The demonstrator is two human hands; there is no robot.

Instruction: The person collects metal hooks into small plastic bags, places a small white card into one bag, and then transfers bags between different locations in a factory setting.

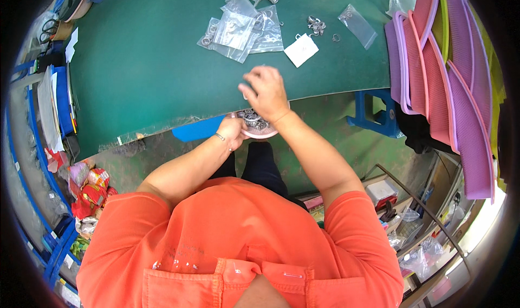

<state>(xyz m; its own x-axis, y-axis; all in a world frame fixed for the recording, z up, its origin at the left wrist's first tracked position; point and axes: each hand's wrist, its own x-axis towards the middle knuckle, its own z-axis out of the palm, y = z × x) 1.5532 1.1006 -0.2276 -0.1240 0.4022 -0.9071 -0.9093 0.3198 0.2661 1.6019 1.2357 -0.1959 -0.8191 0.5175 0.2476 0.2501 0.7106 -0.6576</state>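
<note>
My left hand point(233, 133) grips the near left rim of a shallow pink bowl point(261, 133) at the table's front edge. Small silver metal rings or fittings point(252, 118) lie heaped inside it; their exact kind is too small to make out. Over the bowl's far side and the table edge is my right hand point(265, 93), fingers bent and apart, slightly blurred, with nothing visible in them. It partly hides the bowl.
On the green table point(162, 64) lie clear zip bags point(235, 32) with small metal parts, a white pouch point(301, 50), a loose pile of metal pieces point(316, 25) and another bag point(357, 26). Stacked plastic baskets point(428, 64) stand at right; a blue stool point(374, 113) is under the table.
</note>
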